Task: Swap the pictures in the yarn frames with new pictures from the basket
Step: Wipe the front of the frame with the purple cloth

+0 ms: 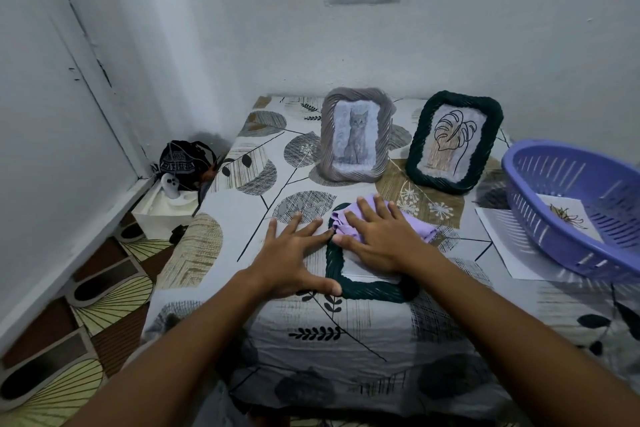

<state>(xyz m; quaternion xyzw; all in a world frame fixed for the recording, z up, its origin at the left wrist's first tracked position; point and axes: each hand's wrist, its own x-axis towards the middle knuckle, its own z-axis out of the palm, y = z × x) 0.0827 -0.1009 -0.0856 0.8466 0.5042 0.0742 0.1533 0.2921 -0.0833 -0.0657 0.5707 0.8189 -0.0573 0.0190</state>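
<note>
A dark green yarn frame (367, 289) lies flat near the table's front edge. My right hand (381, 239) presses a lilac cloth (420, 227) onto its middle with straight fingers. My left hand (294, 255) lies flat beside the frame, thumb against its left border. At the back stand a grey yarn frame (356, 135) with a cat picture and a second dark green yarn frame (453, 142) with a leaf drawing. On the right, the purple basket (568, 208) holds a picture (568, 217).
A loose white sheet (502, 243) lies partly under the basket. The table wears a leaf-patterned cloth (263, 211). Left of the table, on the floor, stand a white box (162, 208) and a dark bag (185, 159). Walls close in behind and at left.
</note>
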